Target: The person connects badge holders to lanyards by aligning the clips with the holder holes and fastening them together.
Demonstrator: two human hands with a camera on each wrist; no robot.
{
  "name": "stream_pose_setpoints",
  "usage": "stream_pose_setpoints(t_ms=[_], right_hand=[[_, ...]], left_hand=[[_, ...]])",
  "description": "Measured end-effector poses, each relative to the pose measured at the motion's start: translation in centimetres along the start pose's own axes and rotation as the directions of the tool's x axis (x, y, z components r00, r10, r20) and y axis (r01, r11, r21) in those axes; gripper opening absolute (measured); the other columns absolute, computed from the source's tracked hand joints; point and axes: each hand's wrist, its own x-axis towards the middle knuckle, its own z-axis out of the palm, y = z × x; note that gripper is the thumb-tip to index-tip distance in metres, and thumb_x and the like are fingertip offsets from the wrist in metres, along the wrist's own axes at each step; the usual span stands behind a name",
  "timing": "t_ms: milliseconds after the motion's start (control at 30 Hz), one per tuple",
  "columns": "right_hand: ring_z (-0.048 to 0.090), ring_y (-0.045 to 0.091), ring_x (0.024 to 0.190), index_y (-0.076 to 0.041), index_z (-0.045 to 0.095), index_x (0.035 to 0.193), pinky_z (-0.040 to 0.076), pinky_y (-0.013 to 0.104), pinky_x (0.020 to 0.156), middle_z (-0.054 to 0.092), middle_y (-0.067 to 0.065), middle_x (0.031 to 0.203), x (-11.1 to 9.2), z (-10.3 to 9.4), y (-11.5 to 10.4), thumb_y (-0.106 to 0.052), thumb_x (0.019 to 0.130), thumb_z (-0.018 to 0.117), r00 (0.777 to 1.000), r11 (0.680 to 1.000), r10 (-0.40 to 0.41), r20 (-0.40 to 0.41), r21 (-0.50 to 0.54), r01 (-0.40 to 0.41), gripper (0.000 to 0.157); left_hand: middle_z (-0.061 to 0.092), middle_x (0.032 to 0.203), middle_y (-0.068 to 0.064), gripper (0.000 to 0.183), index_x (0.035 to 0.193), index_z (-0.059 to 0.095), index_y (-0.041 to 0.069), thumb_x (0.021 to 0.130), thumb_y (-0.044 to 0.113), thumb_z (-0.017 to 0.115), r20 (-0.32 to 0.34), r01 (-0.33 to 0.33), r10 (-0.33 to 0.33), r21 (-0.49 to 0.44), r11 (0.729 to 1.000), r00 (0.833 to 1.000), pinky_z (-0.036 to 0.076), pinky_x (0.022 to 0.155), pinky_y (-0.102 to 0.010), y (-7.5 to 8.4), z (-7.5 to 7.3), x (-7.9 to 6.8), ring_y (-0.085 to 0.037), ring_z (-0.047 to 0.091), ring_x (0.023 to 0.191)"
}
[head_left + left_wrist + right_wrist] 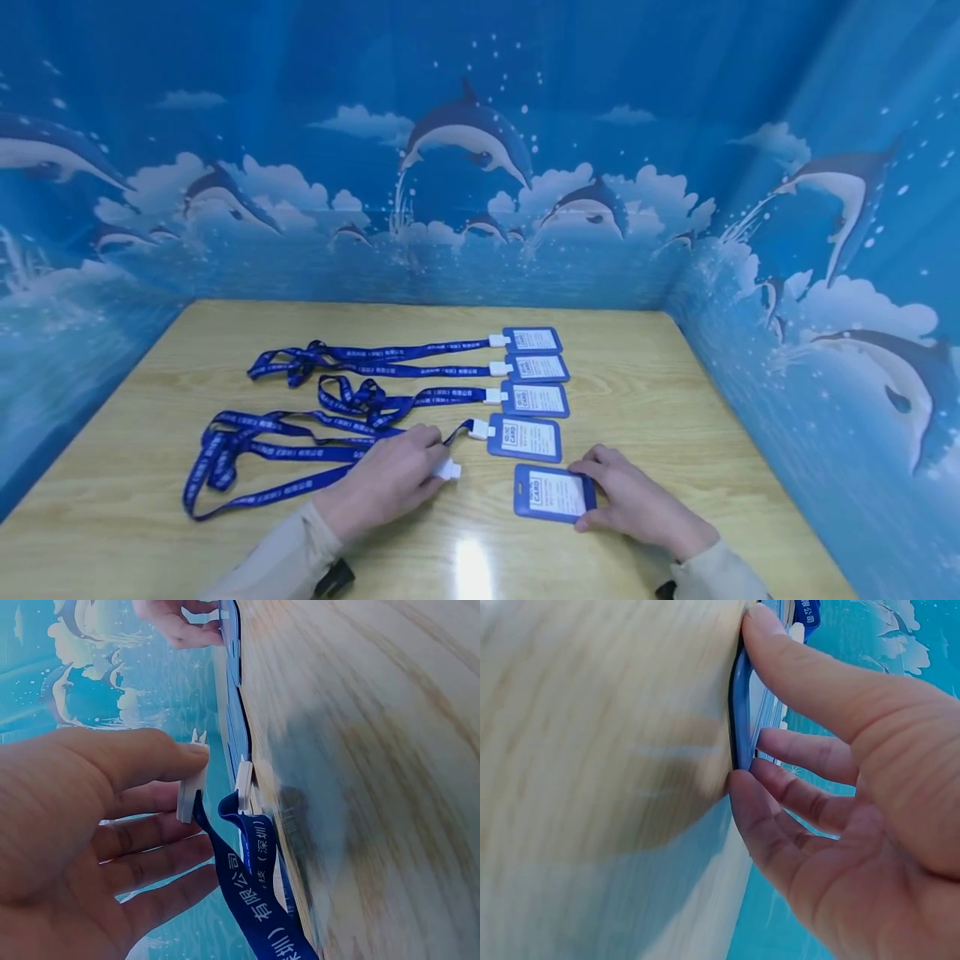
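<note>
My left hand [393, 473] pinches the white plastic clip [193, 784] of a blue printed lanyard [244, 896] between thumb and fingers, slightly above the table. The clip's small prongs point away from the hand. With its thumb and fingers, my right hand [637, 502] grips the right end of a blue ID card holder [555, 493]. That holder lies at the front of the row with a card insert and a slot at its left end. No clip is fastened to it, and a gap separates it from the pinched clip.
Behind it, several card holders [525, 437] lie in a column, each joined to a white clip [497, 368] and blue lanyard [420, 350]. Loose lanyard loops [217, 442] spread left over the wooden table [645, 383]. A dolphin-printed curtain [600, 267] surrounds the back and sides.
</note>
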Motion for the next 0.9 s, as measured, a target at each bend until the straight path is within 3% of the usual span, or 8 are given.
stream_pose_setpoints(t_ms=[700, 900], right_hand=[[0.056, 0.014, 0.103, -0.001, 0.066, 0.129, 0.056, 0.042, 0.09, 0.06, 0.004, 0.118, 0.3, 0.2, -0.2, -0.041, 0.074, 0.087, 1.0, 0.999, 0.017, 0.021, 0.029, -0.017, 0.071], [0.057, 0.015, 0.105, -0.003, 0.066, 0.129, 0.056, 0.041, 0.092, 0.06, 0.003, 0.119, 0.5, 0.2, -0.3, -0.039, 0.076, 0.086, 1.0, 1.0, -0.015, 0.0, 0.011, 0.015, 0.067]], left_hand=[[0.065, 0.094, -0.001, 0.02, 0.1, 0.074, 0.01, 0.086, 0.024, 0.079, 0.1, -0.016, 0.02, -0.038, 0.999, 0.995, 0.055, 0.064, -0.017, 1.0, 1.1, 1.2, -0.008, 0.059, 0.077], [0.064, 0.094, 0.002, 0.02, 0.102, 0.073, 0.012, 0.087, 0.025, 0.078, 0.13, -0.013, 0.019, -0.041, 0.999, 0.991, 0.052, 0.063, -0.015, 1.2, 1.3, 1.7, -0.005, 0.056, 0.075]])
